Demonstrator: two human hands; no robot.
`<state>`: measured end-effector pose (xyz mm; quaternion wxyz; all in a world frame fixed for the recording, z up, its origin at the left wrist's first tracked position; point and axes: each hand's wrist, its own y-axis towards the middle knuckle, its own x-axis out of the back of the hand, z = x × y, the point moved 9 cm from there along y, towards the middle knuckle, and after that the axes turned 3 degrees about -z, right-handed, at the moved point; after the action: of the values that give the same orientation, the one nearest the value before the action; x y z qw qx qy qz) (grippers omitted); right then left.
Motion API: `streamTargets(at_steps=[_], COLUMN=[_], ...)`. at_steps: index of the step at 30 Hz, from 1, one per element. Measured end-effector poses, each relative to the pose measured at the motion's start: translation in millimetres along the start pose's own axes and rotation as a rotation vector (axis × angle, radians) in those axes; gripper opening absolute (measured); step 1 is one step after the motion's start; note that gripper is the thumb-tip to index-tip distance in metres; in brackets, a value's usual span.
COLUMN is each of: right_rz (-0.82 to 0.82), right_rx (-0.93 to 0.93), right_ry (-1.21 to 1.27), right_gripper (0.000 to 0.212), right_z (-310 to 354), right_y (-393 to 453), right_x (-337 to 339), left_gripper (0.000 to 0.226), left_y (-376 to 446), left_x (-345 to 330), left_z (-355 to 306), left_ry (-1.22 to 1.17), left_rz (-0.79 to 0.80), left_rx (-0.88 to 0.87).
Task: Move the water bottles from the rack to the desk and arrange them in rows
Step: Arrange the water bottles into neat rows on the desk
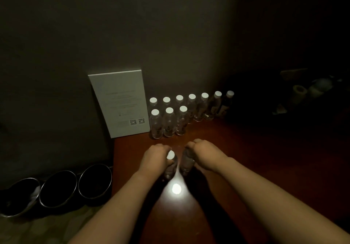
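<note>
Bottles stand in two rows at the back of the dark wooden surface (236, 149), all upright with white caps. The back row (192, 99) has seven bottles running along the wall, the rightmost ones fading into shadow. The front row (169, 121) has three bottles, set just in front of the left end of the back row.

Nearer the camera, the left hand (156, 157) is closed around the neck of a bottle (170, 166), its white cap showing just beside the fingers. The right hand (203, 153) is wrapped over the top of another bottle (186, 163), hiding its cap. These two bottles are close side by side, in front of the rows and apart from them; whether their bases touch the surface cannot be told in the dim light. A bright round light spot (176, 188) glares on the wood just below them.

A white card (121, 101) leans against the wall, just left of the rows. Three dark round bowls (75, 185) sit lower down, off the left edge of the surface.
</note>
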<state>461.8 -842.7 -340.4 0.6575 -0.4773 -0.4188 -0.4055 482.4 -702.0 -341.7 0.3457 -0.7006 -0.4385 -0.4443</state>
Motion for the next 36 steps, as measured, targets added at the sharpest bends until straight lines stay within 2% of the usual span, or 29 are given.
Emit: streamTargets(at_steps=[3, 6, 12, 17, 24, 27, 29, 32, 36], right_rz=[-0.007, 0.000, -0.032, -0.100, -0.095, -0.078, -0.072, -0.094, -0.094], right_rx=[0.042, 0.080, 0.090, 0.013, -0.064, -0.029, -0.014, 0.002, -0.013], right_ry=[0.016, -0.004, -0.010, 0.093, 0.201, 0.193, 0.189, 0.109, 0.069], right_gripper=[0.044, 0.035, 0.034, 0.031, 0.023, 0.007, 0.022, 0.016, 0.027], right_z=[-0.4, -5.6, -45.0, -88.6, -134.4, -139.7, -139.7, -137.2, -132.9], right_y=[5.2, 9.8, 14.4, 26.3, 69.2, 87.1, 97.2, 112.7, 129.1], right_x=[-2.1, -3.2, 15.5, 52.2, 89.2, 96.2, 98.4, 97.8, 92.2], left_gripper=[0.041, 0.041, 0.028, 0.026, 0.023, 0.022, 0.024, 0.026, 0.027], left_y=[-1.0, 1.0, 17.2, 43.3, 77.2, 83.3, 85.8, 89.0, 90.9], left_x=[2.6, 4.3, 7.3, 14.5, 5.8, -1.8, -4.3, -6.3, -6.9], left_z=[-0.4, -1.9, -19.7, -39.4, -58.5, -58.8, -59.2, -60.8, -60.7], left_ry=[-0.001, -0.024, -0.045, -0.042, -0.098, -0.127, -0.138, -0.132, -0.102], left_rz=[-0.002, -0.018, -0.059, -0.107, -0.164, -0.173, -0.194, -0.212, -0.199], left_rx=[0.031, 0.072, 0.126, 0.163, 0.234, 0.280, 0.296, 0.305, 0.318])
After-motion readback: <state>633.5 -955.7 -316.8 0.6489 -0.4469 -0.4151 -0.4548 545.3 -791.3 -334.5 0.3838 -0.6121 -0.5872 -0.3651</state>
